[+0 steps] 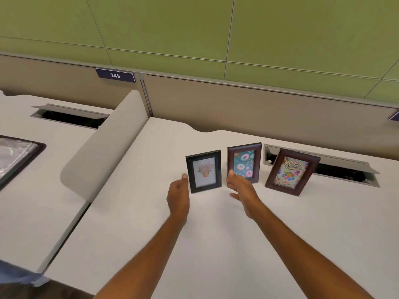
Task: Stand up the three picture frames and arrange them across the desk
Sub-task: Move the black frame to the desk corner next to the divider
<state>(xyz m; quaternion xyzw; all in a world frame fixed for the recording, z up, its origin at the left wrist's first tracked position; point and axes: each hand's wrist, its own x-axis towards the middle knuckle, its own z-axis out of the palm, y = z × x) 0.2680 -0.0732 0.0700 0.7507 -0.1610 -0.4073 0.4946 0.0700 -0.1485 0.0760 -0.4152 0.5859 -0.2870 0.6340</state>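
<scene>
Three picture frames upright in a row on the white desk (216, 244), all facing the camera. Black frame (203, 171) at the left of the row, with a pale print of a small orange-brown motif. Just right of the black frame, and set a little farther back, a dark brown frame (244, 161) showing donuts on teal. Further right of the black frame, past the donut one, a wider reddish-brown frame (292, 172) with a "Happy Birthday" balloon picture, leaning slightly back and turned a touch to the left.

Left hand (178, 196) just left of the black frame, fingers loose and spread, thumb tip (184, 176) at or nearly at the frame's left edge; contact impossible to confirm. Right hand (242, 188) just right of the black frame, palm turned inward, fingers apart and gripping nothing, fingertips overlapping the lower left corner of the donut frame. Black frame between the two relaxed palms, standing unsupported.

Behind the birthday frame, a recessed cable slot (336, 164) with its metal flap raised. Left of the black frame, a curved beige divider (103, 152) splitting off the neighbouring desk. Above and left of the black frame, on the tan partition (237, 104), a dark tag (115, 75) reading 249. Green wall panels (194, 24) beyond.
</scene>
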